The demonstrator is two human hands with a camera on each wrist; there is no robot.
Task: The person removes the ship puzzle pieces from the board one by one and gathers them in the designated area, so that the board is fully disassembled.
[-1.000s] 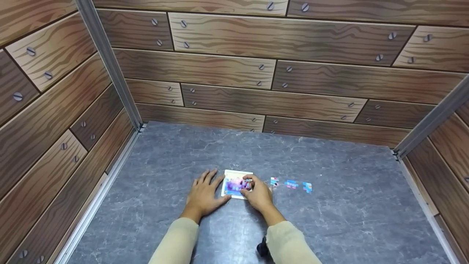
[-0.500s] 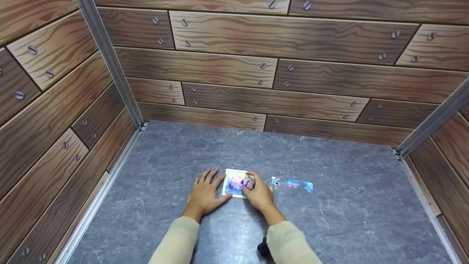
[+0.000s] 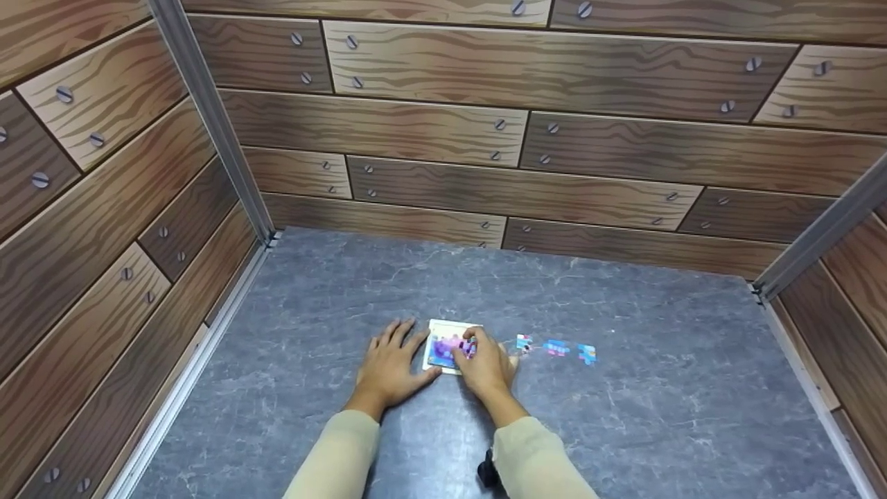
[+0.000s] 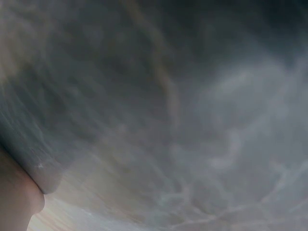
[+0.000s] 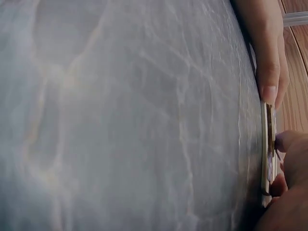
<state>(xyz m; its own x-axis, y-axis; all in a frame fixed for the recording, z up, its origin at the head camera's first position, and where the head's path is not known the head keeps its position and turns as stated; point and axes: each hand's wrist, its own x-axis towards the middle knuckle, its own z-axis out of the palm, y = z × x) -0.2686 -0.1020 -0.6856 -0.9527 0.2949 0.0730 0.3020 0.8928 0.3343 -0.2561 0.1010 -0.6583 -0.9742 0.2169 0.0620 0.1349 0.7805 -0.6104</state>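
Observation:
A small square jigsaw puzzle in a white frame point(image 3: 454, 324) lies flat on the grey surface in the head view. My left hand point(image 3: 391, 367) rests to its left, fingers spread, with index finger and thumb at the frame's edge. Over the puzzle's right side, my right hand point(image 3: 488, 367) pinches a small colourful puzzle piece point(image 3: 470, 348) between curled thumb and index finger; the hand partly hides it. In the right wrist view, the frame point(image 5: 264, 168) shows edge-on between both hands. The left wrist view has only blurred surface and a bit of skin point(image 4: 17, 202).
Three loose puzzle pieces lie in a row right of the frame: a near one point(image 3: 524, 343), a middle one point(image 3: 556, 347) and a far one point(image 3: 587, 354). A black object point(image 3: 487, 473) sits at my right wrist. Wood-patterned walls point(image 3: 429, 132) enclose the surface.
My right hand has turned slightly over the puzzle's right side, and its forearm has shifted a little left. My left hand stays at the frame. The loose pieces lie as before.

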